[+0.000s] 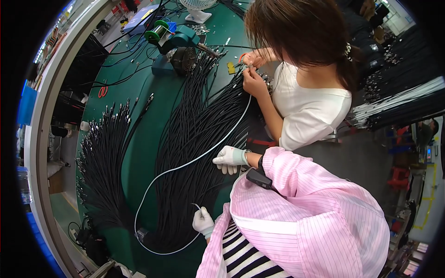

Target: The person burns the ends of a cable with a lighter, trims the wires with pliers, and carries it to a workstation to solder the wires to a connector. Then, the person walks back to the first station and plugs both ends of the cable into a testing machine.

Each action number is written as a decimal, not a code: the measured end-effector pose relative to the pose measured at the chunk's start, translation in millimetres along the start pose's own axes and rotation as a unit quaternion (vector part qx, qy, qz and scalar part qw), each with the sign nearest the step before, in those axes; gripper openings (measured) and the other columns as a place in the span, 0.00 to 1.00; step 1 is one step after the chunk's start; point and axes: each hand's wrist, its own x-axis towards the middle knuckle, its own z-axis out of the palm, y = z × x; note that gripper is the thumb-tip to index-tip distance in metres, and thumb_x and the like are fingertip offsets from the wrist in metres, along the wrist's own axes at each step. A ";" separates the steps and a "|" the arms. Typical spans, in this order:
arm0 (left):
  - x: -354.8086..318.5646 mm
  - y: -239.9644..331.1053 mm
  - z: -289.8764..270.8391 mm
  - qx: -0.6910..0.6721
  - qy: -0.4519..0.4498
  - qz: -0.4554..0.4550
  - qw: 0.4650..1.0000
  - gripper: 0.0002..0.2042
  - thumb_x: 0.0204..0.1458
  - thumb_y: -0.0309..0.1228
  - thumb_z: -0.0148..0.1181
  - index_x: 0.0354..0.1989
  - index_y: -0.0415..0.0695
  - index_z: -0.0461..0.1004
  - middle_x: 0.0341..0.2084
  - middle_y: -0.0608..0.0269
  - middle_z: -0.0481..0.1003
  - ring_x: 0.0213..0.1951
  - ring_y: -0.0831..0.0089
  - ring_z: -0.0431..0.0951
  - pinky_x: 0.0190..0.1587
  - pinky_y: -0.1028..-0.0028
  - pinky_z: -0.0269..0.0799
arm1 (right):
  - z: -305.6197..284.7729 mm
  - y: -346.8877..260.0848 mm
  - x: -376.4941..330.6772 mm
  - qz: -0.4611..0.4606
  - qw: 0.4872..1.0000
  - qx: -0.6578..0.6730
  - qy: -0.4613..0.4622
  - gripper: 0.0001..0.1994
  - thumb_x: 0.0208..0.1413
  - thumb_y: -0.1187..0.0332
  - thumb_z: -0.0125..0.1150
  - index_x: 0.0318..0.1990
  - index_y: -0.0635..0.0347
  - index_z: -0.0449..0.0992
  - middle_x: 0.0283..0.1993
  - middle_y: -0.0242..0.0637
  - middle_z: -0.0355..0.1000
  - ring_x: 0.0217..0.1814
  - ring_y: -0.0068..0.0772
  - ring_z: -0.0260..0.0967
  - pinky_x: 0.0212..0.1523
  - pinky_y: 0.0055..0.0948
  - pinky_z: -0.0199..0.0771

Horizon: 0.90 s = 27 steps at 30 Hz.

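At 6 o'clock, nearest the person's striped shirt hem, the gloved left hand has its fingers closed around the white cable close to one end, so that a short tip pokes out above the knuckles. At 1 o'clock from it, the gloved right hand points its loosely bent fingers down over the black cable bundle; whether they have hold of anything underneath, I cannot tell. The white cable leaves the left hand, loops out toward 9 o'clock, then climbs across the bundle, passing near the right hand's fingertips, and runs up to 12 o'clock, where a co-worker's hands hold its far part. The co-worker, in a white top, leans in from 1 o'clock. At 9 o'clock a second black bundle, metal ends fanned upward, lies on the green table. Farther off, orange-handled scissors lie at 10 o'clock, a green machine stands at 11 and a pale fan stands just short of 12
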 end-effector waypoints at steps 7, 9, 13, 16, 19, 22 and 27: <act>0.1 6.8 -1.7 -0.028 0.036 -0.011 0.999 0.13 0.47 0.35 0.59 0.17 0.40 0.72 0.11 0.58 0.68 0.14 0.63 0.68 0.18 0.67 0.61 | 1.0 -2.0 -3.2 -0.016 1.000 -0.025 0.004 0.19 0.58 0.56 0.47 0.27 0.64 0.73 0.22 0.39 0.73 0.15 0.30 0.70 0.13 0.25 0.72; 1.1 1.6 1.2 -0.022 0.033 -0.013 0.999 0.13 0.47 0.35 0.59 0.17 0.40 0.72 0.11 0.58 0.68 0.14 0.63 0.68 0.18 0.67 0.61 | 1.7 1.0 2.5 -0.024 1.000 -0.013 -0.006 0.19 0.58 0.55 0.47 0.27 0.64 0.73 0.22 0.40 0.73 0.15 0.31 0.70 0.13 0.26 0.72; 0.5 -2.1 1.6 -0.008 0.029 -0.010 1.000 0.13 0.47 0.35 0.59 0.17 0.40 0.72 0.11 0.58 0.68 0.14 0.63 0.68 0.18 0.67 0.61 | -2.3 1.6 8.2 0.006 1.000 -0.001 -0.014 0.20 0.58 0.55 0.47 0.28 0.64 0.73 0.22 0.40 0.73 0.15 0.31 0.70 0.13 0.27 0.72; 1.2 2.4 0.4 -0.002 0.026 0.001 1.000 0.13 0.47 0.35 0.59 0.16 0.40 0.71 0.11 0.58 0.68 0.14 0.63 0.68 0.18 0.67 0.61 | -0.7 0.2 3.7 -0.003 1.000 -0.004 -0.009 0.19 0.58 0.55 0.47 0.28 0.64 0.73 0.22 0.39 0.73 0.15 0.30 0.69 0.13 0.26 0.71; 1.3 0.6 1.2 -0.011 0.039 0.008 0.999 0.13 0.47 0.35 0.59 0.16 0.40 0.71 0.11 0.58 0.68 0.14 0.63 0.68 0.18 0.67 0.60 | 1.3 -0.1 0.5 -0.010 1.000 -0.004 -0.002 0.19 0.58 0.55 0.47 0.27 0.64 0.73 0.21 0.38 0.73 0.14 0.28 0.68 0.12 0.25 0.69; 0.0 0.6 1.5 -0.009 0.038 -0.001 0.999 0.13 0.47 0.34 0.59 0.16 0.40 0.71 0.10 0.58 0.67 0.14 0.63 0.67 0.18 0.67 0.60 | 2.1 -0.2 -1.6 -0.011 1.000 0.000 0.007 0.19 0.58 0.56 0.47 0.25 0.62 0.73 0.21 0.37 0.73 0.13 0.27 0.67 0.11 0.23 0.67; 0.9 0.3 1.7 -0.002 0.024 -0.014 1.000 0.13 0.47 0.34 0.60 0.16 0.39 0.71 0.11 0.58 0.68 0.14 0.64 0.68 0.18 0.67 0.61 | 3.0 -2.7 -4.3 -0.021 1.000 -0.016 0.005 0.19 0.58 0.56 0.47 0.27 0.63 0.73 0.21 0.38 0.73 0.14 0.28 0.68 0.12 0.24 0.69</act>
